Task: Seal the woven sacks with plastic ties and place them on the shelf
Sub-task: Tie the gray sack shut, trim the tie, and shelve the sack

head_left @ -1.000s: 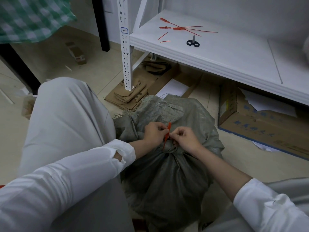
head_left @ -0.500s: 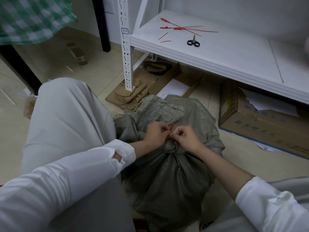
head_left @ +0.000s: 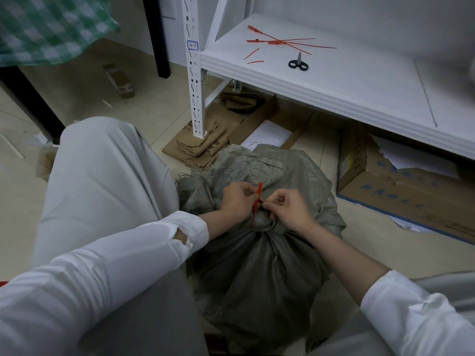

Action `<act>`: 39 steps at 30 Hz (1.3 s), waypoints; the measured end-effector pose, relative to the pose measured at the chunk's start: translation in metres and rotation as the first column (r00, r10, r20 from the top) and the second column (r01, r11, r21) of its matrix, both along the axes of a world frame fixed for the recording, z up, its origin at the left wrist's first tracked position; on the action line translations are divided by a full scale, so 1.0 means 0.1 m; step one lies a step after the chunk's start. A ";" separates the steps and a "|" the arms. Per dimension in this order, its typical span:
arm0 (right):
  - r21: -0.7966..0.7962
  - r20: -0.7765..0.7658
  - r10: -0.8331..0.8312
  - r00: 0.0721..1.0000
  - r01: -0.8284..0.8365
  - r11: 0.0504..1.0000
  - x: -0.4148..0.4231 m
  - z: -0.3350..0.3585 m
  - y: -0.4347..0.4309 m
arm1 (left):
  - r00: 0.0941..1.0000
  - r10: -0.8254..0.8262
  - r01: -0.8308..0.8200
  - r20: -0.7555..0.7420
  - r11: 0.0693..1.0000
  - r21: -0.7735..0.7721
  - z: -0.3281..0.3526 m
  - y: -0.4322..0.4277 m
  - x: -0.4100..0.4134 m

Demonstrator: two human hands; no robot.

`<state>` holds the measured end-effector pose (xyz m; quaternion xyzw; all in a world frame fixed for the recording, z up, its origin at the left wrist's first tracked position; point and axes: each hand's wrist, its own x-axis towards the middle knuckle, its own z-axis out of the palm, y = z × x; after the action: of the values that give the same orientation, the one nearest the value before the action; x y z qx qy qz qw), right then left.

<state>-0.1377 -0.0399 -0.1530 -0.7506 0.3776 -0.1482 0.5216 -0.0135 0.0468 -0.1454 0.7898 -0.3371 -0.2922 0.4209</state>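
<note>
Grey-green woven sack [head_left: 257, 265] stands on the floor below the white shelf [head_left: 359, 80], as before. At its gathered neck the left hand [head_left: 237, 200] and right hand [head_left: 288, 209] pinch the red plastic tie [head_left: 257, 199]; its tab now points straighter up than half a second ago.

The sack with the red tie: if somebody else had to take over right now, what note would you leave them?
Left hand: grip pinched on the red tie at the sack's neck.
Right hand: grip pinched on the same tie from the other side.
The grey woven sack stands on the floor between the knees, its mouth gathered.
Spare ties, cut-off bits and scissors lie on the white shelf.
Done: the tie seems looped round the neck.
Left: pull it tight, maybe trim the tail, lift the sack onto the shelf.
</note>
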 end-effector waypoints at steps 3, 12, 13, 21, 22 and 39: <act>-0.022 -0.010 0.014 1.000 -0.014 1.000 0.01 -0.01 -0.04 | 0.990 -0.072 0.074 0.123 0.997 -0.011 0.03 0.03 0.00; -0.085 -0.052 0.049 0.997 -0.053 0.995 0.01 -0.04 -0.01 | 0.927 -0.226 0.237 0.298 0.972 0.000 0.05 0.10 -0.01; -0.088 -0.057 0.051 0.997 -0.056 0.994 0.00 -0.05 -0.01 | 0.921 -0.241 0.253 0.306 0.968 0.001 0.06 0.11 -0.01; -0.092 -0.066 0.050 0.997 -0.056 0.994 -0.06 -0.05 0.00 | 0.842 -0.403 0.428 0.360 0.904 0.010 0.13 0.13 -0.01; -0.106 -0.075 0.053 0.996 -0.061 0.993 -0.06 -0.05 0.01 | 0.815 -0.441 0.466 0.376 0.884 0.026 0.12 0.13 0.00; 0.190 -0.065 0.016 0.998 -0.004 0.982 -0.10 0.19 0.19 | 0.240 -0.816 0.514 0.525 0.566 0.644 0.30 0.01 0.05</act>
<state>-0.1479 -0.0213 -0.1345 -0.7039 0.4034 -0.0838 0.5786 -0.0080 0.0482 -0.1153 0.6616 -0.7354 -0.1182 -0.0870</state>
